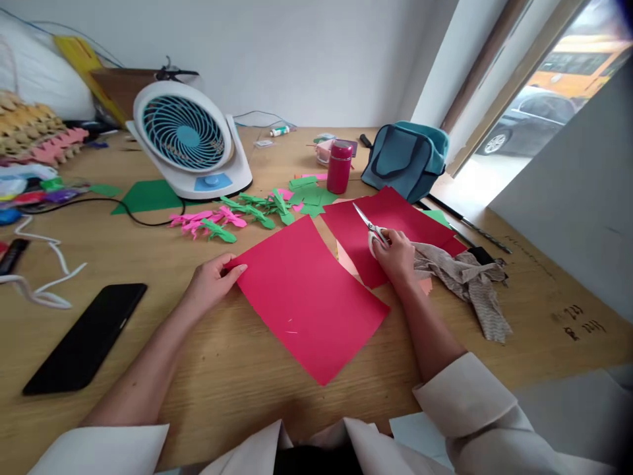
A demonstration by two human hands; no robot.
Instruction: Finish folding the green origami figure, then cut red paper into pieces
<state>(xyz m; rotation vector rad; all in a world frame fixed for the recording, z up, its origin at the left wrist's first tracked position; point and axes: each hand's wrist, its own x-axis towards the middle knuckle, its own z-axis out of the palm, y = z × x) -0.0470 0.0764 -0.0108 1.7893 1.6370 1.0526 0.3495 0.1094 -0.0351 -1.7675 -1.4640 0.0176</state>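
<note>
My left hand (216, 280) pinches the left corner of a red sheet of paper (311, 297), thumb on top. The sheet spreads in front of me over the wooden table, with a few thin pale marks near its lower left edge. In my right hand (397, 256) is a pair of scissors (372, 227) with pale handles, blades pointing up and to the left. That hand is over a second stack of red paper (405, 218). Behind the near sheet lie green paper cut-outs (257, 210) and pink paper cut-outs (210, 219).
A white fan (190, 142) stands at the back left, a black phone (86, 338) at the near left. A red flask (339, 166) and a blue bag (405, 158) stand behind the paper. Crumpled cloth (467, 277) lies by my right wrist.
</note>
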